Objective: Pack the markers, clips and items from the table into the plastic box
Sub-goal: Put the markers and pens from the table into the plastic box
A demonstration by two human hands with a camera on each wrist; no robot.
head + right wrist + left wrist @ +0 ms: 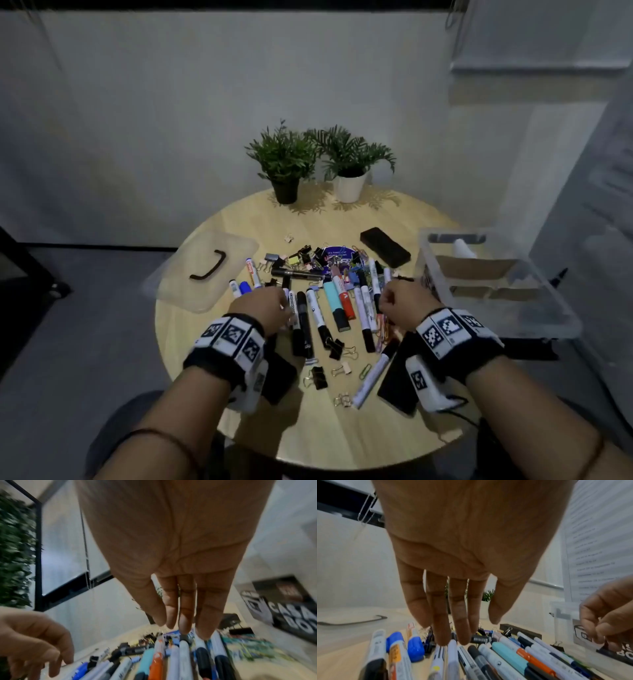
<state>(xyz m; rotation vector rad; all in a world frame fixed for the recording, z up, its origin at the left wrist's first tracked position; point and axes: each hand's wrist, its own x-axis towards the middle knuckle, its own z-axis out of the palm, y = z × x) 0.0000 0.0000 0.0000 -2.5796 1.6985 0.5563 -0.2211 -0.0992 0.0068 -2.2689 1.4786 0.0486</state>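
Both the left hand (263, 306) and right hand (404, 301) hover with straight, empty fingers over the markers (337, 301) on the round table (342, 442).

Light: dim room, brightest on the round table (260, 219) (plants (318, 154) cast soft leaf shadows toward the camera)
Edges: wide-angle bending, dark corners
Blur: right wrist view smeared; left wrist view soft up close

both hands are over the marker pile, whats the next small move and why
Probably close the left hand on the markers under its fingertips. Its fingers hang straight, just above or touching them, holding nothing, and the right hand is empty too. The plastic box stands open at the table's right edge.
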